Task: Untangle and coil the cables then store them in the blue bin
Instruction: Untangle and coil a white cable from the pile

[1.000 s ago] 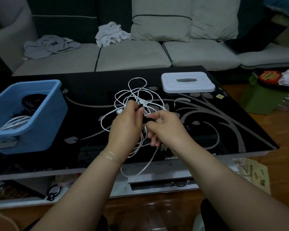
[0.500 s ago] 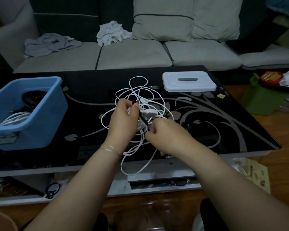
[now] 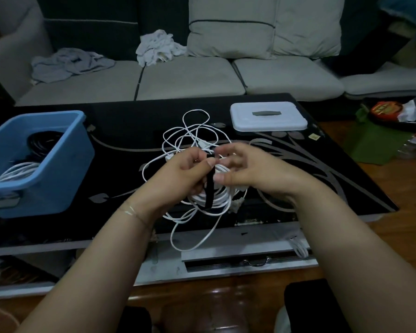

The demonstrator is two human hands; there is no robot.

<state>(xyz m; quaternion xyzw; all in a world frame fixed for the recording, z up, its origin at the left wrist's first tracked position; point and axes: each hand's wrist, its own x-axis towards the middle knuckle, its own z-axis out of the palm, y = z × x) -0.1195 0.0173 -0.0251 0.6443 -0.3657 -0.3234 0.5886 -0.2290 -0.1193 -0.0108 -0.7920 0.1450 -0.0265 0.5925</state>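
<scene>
A: Holding a white cable (image 3: 203,200) in the L hand (image 3: 178,177), yes? What do you see exactly?

B: Yes. L hand has fingers curled round a coiled part of the white cable, and thumb presses a black strap (image 3: 210,188) at its top end. The strap goes down across the coil.

A: And R hand (image 3: 247,170)?

B: R hand is just beside, on the right of the coil. Fingers are bent, thumb and forefinger close together near the strap. Picture is blurred there, so I cannot tell if it pinches something or not.

A: Where is the rest of the cable?

B: Loose loops lie on the black table (image 3: 322,179) behind the hands, still tangled. One long loop hangs over the near edge of the table.

A: The blue bin (image 3: 58,164)?

B: On the table, far left, well apart from the hands. Inside are a black cable (image 3: 42,143) and a white bundle (image 3: 18,170).

A: Other things?

B: White lid (image 3: 268,116) on the table at the back right. Sofa (image 3: 190,78) behind, w/ some clothes (image 3: 159,48) on it.
</scene>
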